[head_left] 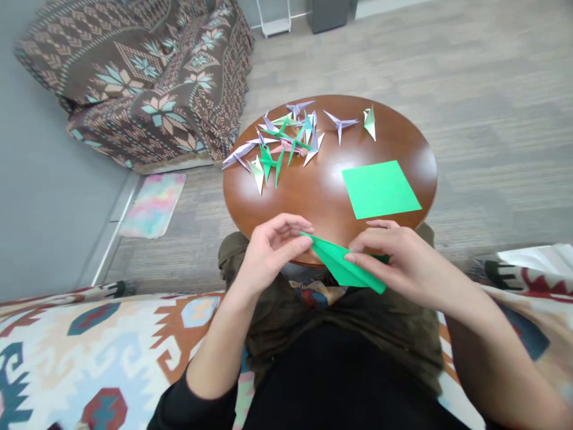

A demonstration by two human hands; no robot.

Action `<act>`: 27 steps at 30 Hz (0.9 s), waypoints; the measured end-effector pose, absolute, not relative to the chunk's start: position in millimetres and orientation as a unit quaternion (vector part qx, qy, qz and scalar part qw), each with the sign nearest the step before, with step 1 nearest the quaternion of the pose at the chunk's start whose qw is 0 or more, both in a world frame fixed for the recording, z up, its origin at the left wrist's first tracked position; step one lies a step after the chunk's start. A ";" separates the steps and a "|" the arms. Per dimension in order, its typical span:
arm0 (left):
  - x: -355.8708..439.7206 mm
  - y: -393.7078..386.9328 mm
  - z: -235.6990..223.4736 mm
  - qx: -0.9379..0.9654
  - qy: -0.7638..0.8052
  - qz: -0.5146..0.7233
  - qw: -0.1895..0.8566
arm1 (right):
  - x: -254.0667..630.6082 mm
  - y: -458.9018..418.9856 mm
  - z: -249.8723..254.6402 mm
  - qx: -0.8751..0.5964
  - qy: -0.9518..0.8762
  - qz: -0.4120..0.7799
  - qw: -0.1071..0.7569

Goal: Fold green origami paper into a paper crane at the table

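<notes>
A partly folded piece of green origami paper [342,263] is held over my lap, near the front edge of the round table. My left hand [281,245] pinches its pointed left corner between thumb and fingertips. On the other side, my right hand [389,254] grips the upper edge, thumb in front and fingers behind, hiding part of the paper. Beyond my right hand a flat green sheet [380,190] lies on the tabletop. Several folded paper cranes [273,161] in purple, green, pink and white sit in a cluster at the table's far left.
The brown table [313,197] stands just past my knees. A purple crane [340,125] and a pale green crane [369,122] lie apart at its back. A covered armchair [179,89] is at the far left, with a pastel mat [154,206] on the floor. Patterned sofa fabric [134,352] surrounds me.
</notes>
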State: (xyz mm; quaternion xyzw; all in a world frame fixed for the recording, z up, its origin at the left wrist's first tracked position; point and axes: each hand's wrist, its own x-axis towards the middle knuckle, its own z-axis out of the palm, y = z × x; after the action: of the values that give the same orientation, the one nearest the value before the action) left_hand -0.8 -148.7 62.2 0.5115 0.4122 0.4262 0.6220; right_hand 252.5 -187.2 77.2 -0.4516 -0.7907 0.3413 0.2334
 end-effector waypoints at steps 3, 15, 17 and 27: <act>13.8 -156.4 57.3 0.478 0.411 0.378 0.678 | 249.1 -186.5 75.7 -0.453 -0.784 0.346 0.245; 21.8 -158.2 54.1 0.442 0.420 0.403 0.682 | 249.3 -187.6 75.3 -0.448 -0.788 0.333 0.258; 20.1 -157.5 54.7 0.451 0.430 0.393 0.676 | 249.7 -188.0 75.3 -0.443 -0.793 0.329 0.258; 14.6 -153.4 58.4 0.464 0.450 0.409 0.644 | 248.8 -188.7 76.9 -0.437 -0.800 0.318 0.260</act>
State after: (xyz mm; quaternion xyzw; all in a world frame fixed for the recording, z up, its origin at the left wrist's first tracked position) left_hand 14.6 -153.4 58.4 0.4637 0.4505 0.4085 0.6443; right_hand 248.8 -188.7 76.9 -0.4367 -0.8003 0.3182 0.2601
